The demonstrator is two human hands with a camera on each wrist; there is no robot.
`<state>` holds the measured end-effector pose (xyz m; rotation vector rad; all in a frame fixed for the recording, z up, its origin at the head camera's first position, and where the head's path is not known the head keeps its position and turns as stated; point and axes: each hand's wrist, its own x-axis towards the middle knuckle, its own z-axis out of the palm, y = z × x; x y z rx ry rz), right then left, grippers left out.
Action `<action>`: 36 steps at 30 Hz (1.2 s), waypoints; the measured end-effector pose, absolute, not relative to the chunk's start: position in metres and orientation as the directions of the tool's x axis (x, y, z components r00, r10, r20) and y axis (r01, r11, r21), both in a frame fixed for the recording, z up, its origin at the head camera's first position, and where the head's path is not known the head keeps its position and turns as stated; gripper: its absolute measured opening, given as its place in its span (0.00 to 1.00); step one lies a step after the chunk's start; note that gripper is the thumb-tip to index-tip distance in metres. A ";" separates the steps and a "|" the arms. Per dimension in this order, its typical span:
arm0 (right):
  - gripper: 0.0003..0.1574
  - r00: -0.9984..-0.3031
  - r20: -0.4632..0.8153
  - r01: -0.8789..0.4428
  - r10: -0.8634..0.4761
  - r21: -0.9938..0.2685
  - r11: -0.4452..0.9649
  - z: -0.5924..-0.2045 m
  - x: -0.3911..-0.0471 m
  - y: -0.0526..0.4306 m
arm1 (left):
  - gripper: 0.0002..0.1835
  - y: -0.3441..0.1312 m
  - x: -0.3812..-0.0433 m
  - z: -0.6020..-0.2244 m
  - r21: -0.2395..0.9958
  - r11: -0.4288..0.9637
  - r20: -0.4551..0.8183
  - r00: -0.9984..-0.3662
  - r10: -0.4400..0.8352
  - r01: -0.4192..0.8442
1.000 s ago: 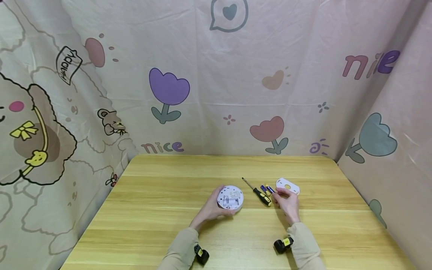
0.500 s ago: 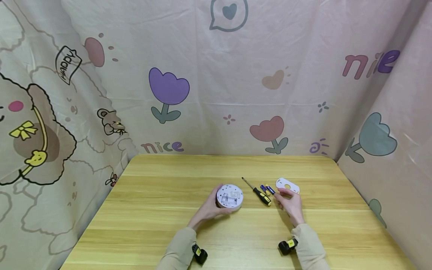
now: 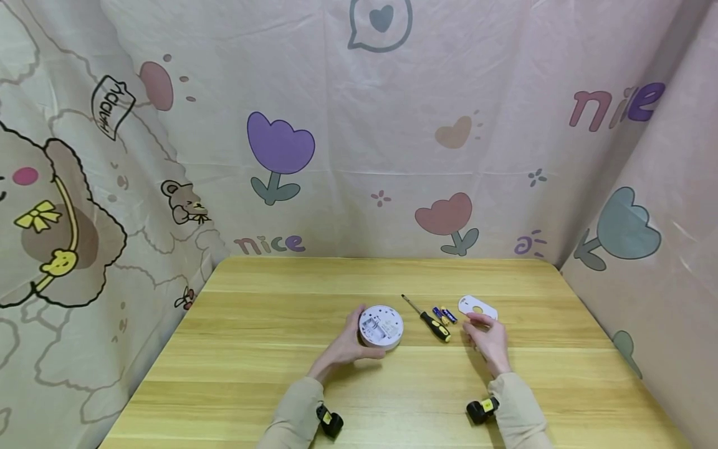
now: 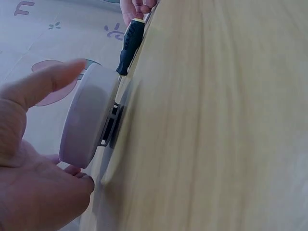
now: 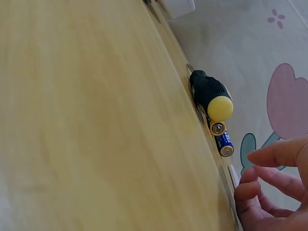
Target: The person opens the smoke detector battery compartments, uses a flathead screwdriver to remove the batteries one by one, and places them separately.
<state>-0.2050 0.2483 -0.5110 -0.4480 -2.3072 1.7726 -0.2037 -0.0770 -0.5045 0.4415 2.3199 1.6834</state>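
Observation:
My left hand [image 3: 349, 342] holds a round white smoke detector [image 3: 381, 327] by its rim, thumb at the near side and fingers behind the left edge. The open battery compartment on its upper face points up towards the head camera. In the left wrist view the smoke detector [image 4: 84, 118] is seen edge-on, with a black part on its far side. To the right, my right hand [image 3: 489, 344] hovers over the table with loosely bent fingers and nothing visible between them. Just left of its fingertips lie blue-and-gold batteries [image 3: 449, 315], apart from the hand.
A black-and-yellow screwdriver [image 3: 435, 327] lies between the smoke detector and the batteries, tip pointing back left. Behind my right hand rests a flat white oval plate [image 3: 489, 313] with a central hole. Patterned cloth [image 3: 359, 206] hangs along the back and sides of the wooden table [image 3: 269, 312].
My right hand has drawn back rightwards from the batteries, which stay on the table. In my left hand the smoke detector has turned, bringing its compartment to the left, and shifted slightly left.

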 end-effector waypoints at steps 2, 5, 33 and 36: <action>0.23 -0.927 0.000 0.107 0.376 -0.958 0.264 -0.511 -0.205 0.248 | 0.67 -0.076 -0.204 -0.505 0.955 0.281 -0.011 -0.933 0.361 0.098; 0.21 -0.907 0.053 0.089 0.417 -0.945 0.315 -0.511 -0.205 0.249 | 0.67 -0.075 -0.204 -0.507 0.956 0.275 0.001 -0.940 0.342 0.101; 0.61 -0.974 0.015 0.146 0.224 -0.715 0.683 -0.513 -0.226 0.296 | 0.59 -0.076 -0.208 -0.511 0.969 0.240 -0.022 -0.938 0.345 0.065; 0.61 -0.980 0.010 0.140 0.201 -0.685 0.715 -0.511 -0.227 0.298 | 0.60 -0.077 -0.209 -0.512 0.971 0.229 -0.023 -0.936 0.352 0.062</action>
